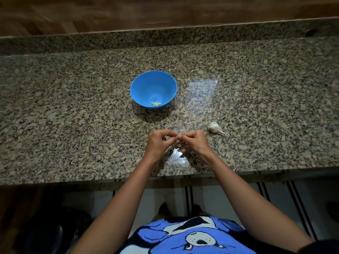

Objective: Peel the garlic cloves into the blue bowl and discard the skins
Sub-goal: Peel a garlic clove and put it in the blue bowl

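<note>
Granite counter (73, 107) – both hands (177, 142) pinch what looks like a clove (177, 138), w/ blue bowl (139, 83) beyond.

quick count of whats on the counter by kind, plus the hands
blue bowl: 1
garlic bulb: 1
peeled garlic pieces in the bowl: a small cluster, number unclear, counted as 1
clove pinched between the left hand and right hand: 1
hands: 2
total: 6

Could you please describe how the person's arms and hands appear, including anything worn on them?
Both the left hand and right hand are bare, with no gloves, rings, watch or bracelets visible. The forearms are uncovered, no sleeves showing. Below them is a blue shirt printed with a black-and-white cartoon dog.
</note>
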A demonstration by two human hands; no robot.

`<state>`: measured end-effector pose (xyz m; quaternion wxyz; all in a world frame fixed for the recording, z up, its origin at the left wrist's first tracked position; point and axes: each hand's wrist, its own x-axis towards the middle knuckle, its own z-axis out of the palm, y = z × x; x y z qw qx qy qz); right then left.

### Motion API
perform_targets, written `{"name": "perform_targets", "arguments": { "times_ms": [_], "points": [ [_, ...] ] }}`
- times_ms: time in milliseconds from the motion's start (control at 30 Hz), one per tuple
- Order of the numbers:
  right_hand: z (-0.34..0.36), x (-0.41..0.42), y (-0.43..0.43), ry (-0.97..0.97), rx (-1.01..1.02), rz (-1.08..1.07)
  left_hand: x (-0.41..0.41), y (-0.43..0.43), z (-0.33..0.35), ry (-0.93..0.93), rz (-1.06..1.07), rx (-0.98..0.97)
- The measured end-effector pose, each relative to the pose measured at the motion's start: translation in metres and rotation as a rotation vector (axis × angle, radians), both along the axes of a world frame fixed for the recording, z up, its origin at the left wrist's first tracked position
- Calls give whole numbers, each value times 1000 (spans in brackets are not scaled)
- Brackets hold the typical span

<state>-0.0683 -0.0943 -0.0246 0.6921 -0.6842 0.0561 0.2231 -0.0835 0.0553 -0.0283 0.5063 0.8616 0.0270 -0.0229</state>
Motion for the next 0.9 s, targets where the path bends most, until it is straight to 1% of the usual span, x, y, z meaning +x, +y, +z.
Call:
{"name": "perform_targets", "arguments": {
  "times_ms": [200,333,400,500,600,700,833,900],
  "points": [
    [0,1,-1,-4,-24,6,0,2,-4,23,23,-82],
    [-3,1,-1,-56,-91,8,0,3,-5,47,-10,-77],
    [-2,0,-1,-89,-118,12,1,4,-5,82,-28,-114],
    [1,-1,-2,-124,-144,28,4,6,-1,176,-1,-315],
    [2,0,-2,-126,-137,19,2,5,1,262,79,-490],
    [0,0,-3,-135,-144,12,-1,4,0,317,160,-605],
    [-2,-1,-1,-124,-151,-28,-4,2,2,392,225,-685],
    [-2,-2,1,-91,-146,-63,-5,3,3,437,259,-785]
  ]
}}
